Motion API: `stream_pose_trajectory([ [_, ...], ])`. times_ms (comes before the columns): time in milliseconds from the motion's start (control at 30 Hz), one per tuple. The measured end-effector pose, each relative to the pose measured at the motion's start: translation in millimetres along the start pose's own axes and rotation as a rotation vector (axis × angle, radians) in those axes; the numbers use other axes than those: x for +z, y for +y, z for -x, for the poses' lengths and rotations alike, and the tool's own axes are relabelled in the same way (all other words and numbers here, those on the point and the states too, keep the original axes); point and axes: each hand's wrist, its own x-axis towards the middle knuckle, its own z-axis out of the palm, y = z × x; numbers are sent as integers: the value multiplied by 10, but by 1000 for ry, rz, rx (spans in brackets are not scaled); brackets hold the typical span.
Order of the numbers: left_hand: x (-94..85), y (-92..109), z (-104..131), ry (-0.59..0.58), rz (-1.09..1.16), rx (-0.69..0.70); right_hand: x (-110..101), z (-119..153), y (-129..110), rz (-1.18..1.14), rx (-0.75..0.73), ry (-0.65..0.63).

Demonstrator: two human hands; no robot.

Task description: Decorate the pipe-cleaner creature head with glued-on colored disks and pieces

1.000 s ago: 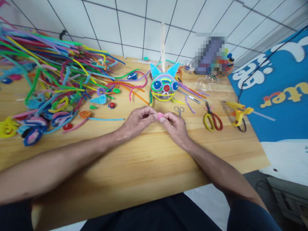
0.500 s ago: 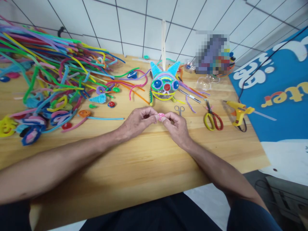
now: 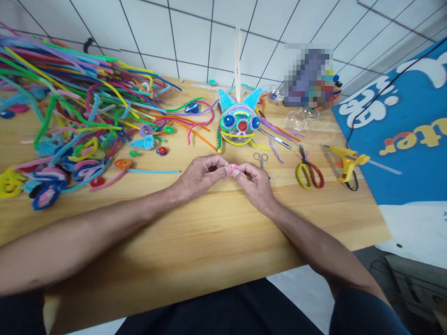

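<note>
Pink piece (image 3: pixel 234 168), roundish, long axis unclear; pinched between left grip (image 3: pixel 205 175), right grip (image 3: pixel 257 187).

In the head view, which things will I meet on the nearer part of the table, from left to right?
Yellow coiled piece, dark blue looped piece, red round piece, orange coil, red-and-blue piece, left hand, pink piece, right hand, red-and-yellow-handled scissors, yellow glue gun.

The table (image 3: pixel 209 232) bears pipe cleaners (image 3: pixel 84 88) at upper left. Scissors (image 3: pixel 309 173) and a glue gun (image 3: pixel 347 165) lie at right.
</note>
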Motion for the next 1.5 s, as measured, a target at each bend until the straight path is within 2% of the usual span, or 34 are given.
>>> stream_pose_trajectory([
  [167,3,30,-1,29,-2,-13,-8,0,8,-39,17,-7],
  [433,-3,2,-1,3,-40,37,-17,3,33,-17,-8,-18],
  [633,2,-12,21,20,-108,108,-18,9,57,64,-89,3],
  [700,7,15,43,50,-192,185,-31,19,55,125,-188,26],
  [867,8,104,102,120,-422,596,-83,49,16,307,-554,111],
  [1000,-13,144,133,123,-538,767,-128,65,-2,426,-778,174],
  [1267,-41,134,151,136,-626,930,-169,70,-47,471,-895,194],
  [1500,-38,126,148,153,-635,958,-193,67,-53,497,-897,175],
])
